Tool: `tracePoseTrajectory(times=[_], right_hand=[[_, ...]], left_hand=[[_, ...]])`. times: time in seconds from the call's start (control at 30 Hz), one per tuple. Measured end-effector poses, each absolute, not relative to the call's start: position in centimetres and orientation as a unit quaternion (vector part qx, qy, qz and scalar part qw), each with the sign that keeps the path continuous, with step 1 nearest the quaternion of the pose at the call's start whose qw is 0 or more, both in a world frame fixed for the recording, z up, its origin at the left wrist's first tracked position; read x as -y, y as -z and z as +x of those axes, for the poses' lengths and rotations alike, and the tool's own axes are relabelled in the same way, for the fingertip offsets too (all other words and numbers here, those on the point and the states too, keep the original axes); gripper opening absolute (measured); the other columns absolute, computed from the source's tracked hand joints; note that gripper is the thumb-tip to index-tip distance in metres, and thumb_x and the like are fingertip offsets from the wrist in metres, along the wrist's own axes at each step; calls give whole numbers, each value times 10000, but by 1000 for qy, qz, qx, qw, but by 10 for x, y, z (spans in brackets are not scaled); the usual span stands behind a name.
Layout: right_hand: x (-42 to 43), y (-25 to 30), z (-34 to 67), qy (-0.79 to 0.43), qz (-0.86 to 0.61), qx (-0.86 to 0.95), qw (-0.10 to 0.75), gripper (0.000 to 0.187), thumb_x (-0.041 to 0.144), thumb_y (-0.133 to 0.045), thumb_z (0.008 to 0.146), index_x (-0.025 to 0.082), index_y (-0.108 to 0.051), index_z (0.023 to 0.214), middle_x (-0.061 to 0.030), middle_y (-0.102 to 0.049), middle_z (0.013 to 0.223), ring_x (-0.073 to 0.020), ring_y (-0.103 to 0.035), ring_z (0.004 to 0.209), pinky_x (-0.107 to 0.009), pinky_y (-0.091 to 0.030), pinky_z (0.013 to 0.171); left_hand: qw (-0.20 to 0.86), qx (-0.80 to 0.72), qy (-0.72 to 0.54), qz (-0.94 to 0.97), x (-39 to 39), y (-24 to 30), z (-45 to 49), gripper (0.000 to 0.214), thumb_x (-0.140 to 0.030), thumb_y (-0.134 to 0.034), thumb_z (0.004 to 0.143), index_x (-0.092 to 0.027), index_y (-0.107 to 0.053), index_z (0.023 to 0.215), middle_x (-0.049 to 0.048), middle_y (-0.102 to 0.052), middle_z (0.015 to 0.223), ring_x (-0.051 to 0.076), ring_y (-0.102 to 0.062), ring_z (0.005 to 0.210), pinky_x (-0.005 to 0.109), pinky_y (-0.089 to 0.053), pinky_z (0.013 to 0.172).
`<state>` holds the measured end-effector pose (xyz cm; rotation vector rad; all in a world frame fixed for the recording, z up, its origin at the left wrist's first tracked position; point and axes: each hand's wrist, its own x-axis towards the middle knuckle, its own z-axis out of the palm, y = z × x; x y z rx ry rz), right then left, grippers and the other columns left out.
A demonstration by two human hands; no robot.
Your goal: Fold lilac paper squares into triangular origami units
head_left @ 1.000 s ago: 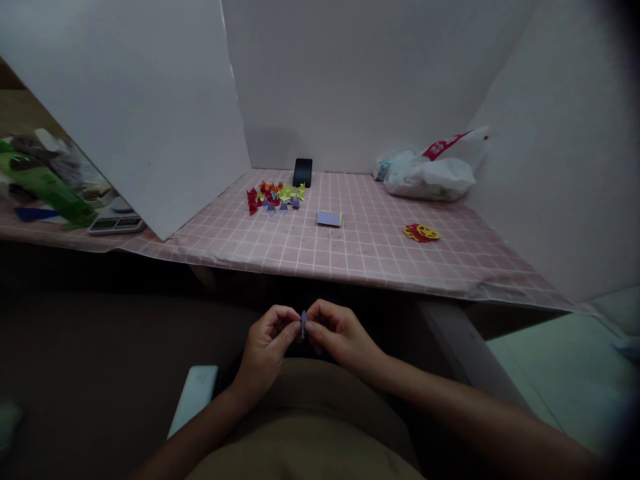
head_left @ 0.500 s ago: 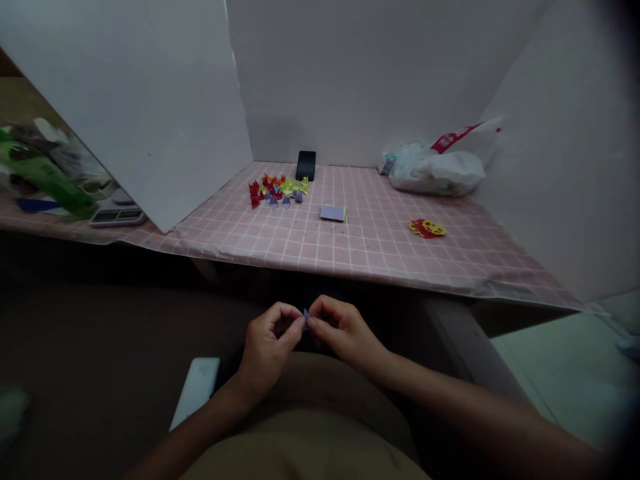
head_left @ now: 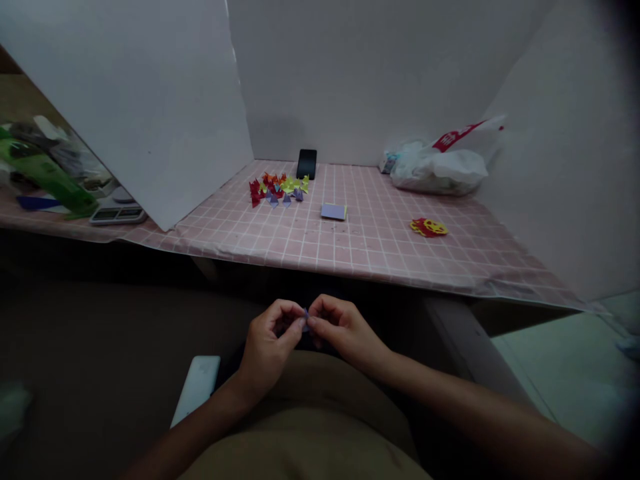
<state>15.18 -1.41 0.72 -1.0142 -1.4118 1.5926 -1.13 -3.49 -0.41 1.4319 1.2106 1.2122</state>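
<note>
Between my fingertips, over my lap, is a small folded piece of purple paper [head_left: 306,320], mostly hidden by the fingers. My left hand [head_left: 273,337] pinches it from the left with thumb and forefinger. From the other side my right hand [head_left: 345,330] pinches it in the same way. Beyond the table's front edge stands a cluster of small folded paper figures [head_left: 273,187] in red, orange, yellow and purple. A short stack of purple paper [head_left: 333,211] lies right of them, with a yellow edge showing.
A pink checked tablecloth [head_left: 380,247] covers the table. A black phone [head_left: 307,164] leans at the back. Red and yellow cut-out pieces [head_left: 429,228] and a white plastic bag [head_left: 440,172] are at right. White panels surround the table; a white device [head_left: 197,388] lies by my left arm.
Both hands stay almost in place, still pinching the purple paper, whose visible tip looks slightly smaller between the fingers. The view has shifted very slightly.
</note>
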Motion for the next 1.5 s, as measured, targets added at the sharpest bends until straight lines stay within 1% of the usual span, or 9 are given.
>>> tracePoseTrajectory(times=[0.23, 0.43, 0.57, 0.97, 1.2, 1.5], right_hand=[[15, -9, 152, -625, -396, 553, 382, 155, 287, -645, 804, 175, -555, 745, 48, -533, 620, -97, -505, 528, -250, -402, 528], [16, -11, 152, -618, -402, 558, 380, 164, 295, -623, 815, 173, -553, 731, 36, -550, 634, -96, -501, 527, -248, -392, 517], [16, -12, 152, -605, -411, 566, 381, 152, 272, -614, 808, 175, -545, 714, 46, -524, 605, -91, -479, 515, -240, -375, 509], [18, -14, 153, -623, -384, 566, 380, 182, 304, -631, 823, 172, -553, 725, 45, -525, 621, -90, -489, 528, -240, -401, 523], [20, -14, 153, -623, -382, 568, 379, 189, 321, -637, 832, 187, -553, 727, 41, -533, 626, -98, -499, 539, -247, -408, 529], [21, -13, 153, -617, -381, 573, 381, 224, 354, -643, 840, 180, -548, 735, 32, -541, 655, -101, -508, 559, -249, -430, 543]], left_hand=[[443, -487, -489, 572, 34, 6, -12, 75, -236, -635, 848, -178, -656, 892, 16, -674, 831, 144, -631, 739, 247, -511, 672], [450, -486, -478, 577, 35, 1, -11, 71, -239, -645, 840, -172, -658, 858, 9, -677, 787, 139, -634, 709, 238, -506, 654], [459, -479, -477, 576, 34, -1, -10, 66, -232, -648, 833, -172, -662, 854, 10, -680, 792, 141, -640, 723, 241, -508, 670], [523, -458, -484, 532, 33, -6, -12, 48, -220, -649, 774, -173, -645, 777, -15, -613, 723, 114, -550, 669, 221, -452, 630], [519, -454, -485, 538, 32, -8, -12, 44, -223, -637, 766, -180, -636, 756, -16, -594, 706, 123, -540, 660, 236, -448, 629], [474, -464, -464, 587, 33, -5, -14, 66, -212, -588, 828, -176, -641, 810, -4, -626, 747, 128, -560, 682, 237, -448, 641]])
